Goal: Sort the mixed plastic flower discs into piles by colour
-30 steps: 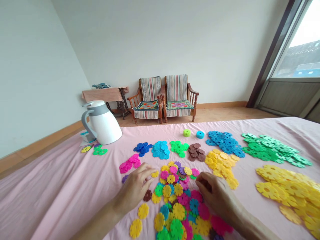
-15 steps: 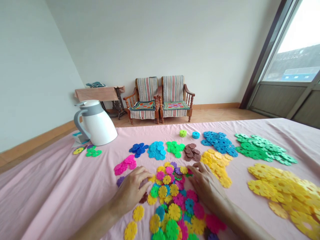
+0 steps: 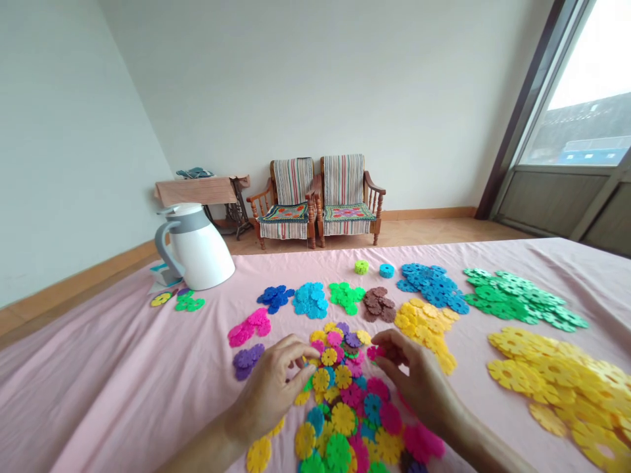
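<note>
A mixed pile of small notched flower-shaped plastic discs (image 3: 342, 417), in yellow, pink, green, blue and purple, lies between my hands. My left hand (image 3: 279, 374) hovers at the pile's left edge, fingers curved and thumb apart, with no disc visible in its grip. On the opposite side is my right hand (image 3: 414, 368), its thumb and forefinger parted close to a pink disc (image 3: 373, 353). Beside my left hand lies a purple group of discs (image 3: 248, 360), with a pink group (image 3: 250, 327) just beyond. Both forearms cover parts of the cloth and some discs.
Sorted groups in dark blue (image 3: 275, 298), light blue (image 3: 310, 301), green (image 3: 346, 298) and brown (image 3: 379, 305) line up beyond the pile. Larger yellow (image 3: 562, 378) and green heaps (image 3: 522, 299) lie right. A white jug (image 3: 202, 253) stands left on the pink cloth (image 3: 123, 387).
My left hand has moved right over the pile's edge, uncovering more of the purple group. My right hand has lifted slightly and its thumb and forefinger have spread. The view has shifted a little.
</note>
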`<state>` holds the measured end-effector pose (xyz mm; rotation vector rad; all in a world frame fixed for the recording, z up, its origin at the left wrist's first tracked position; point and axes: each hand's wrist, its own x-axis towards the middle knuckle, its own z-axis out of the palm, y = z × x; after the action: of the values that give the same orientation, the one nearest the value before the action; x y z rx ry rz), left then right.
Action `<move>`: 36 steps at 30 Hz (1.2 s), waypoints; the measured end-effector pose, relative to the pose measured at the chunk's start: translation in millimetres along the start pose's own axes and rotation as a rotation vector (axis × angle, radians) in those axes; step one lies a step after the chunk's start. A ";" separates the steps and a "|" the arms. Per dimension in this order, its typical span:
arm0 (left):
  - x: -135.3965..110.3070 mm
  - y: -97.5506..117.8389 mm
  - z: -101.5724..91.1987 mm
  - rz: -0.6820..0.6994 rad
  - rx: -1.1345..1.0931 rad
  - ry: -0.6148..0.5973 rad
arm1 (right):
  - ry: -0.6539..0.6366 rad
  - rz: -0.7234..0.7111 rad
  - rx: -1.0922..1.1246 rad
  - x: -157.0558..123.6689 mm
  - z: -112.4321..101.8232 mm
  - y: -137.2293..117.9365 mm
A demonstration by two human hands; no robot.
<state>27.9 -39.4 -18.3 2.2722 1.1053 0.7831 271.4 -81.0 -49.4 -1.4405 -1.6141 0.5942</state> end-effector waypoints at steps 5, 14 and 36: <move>6.0 30.9 19.6 -0.005 -0.118 -0.030 | -0.083 -0.015 0.233 -9.7 14.5 -15.0; 19.1 14.3 4.4 -0.060 -0.092 0.086 | -0.066 -0.079 0.091 -11.2 6.0 -16.3; 21.5 -25.7 -23.8 0.048 0.128 -0.083 | -0.102 0.041 -0.423 -4.2 -8.2 38.8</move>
<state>9.0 -3.5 -11.8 2.4219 1.0950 0.6471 299.2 -78.1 -77.9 -1.7752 -1.8721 0.3643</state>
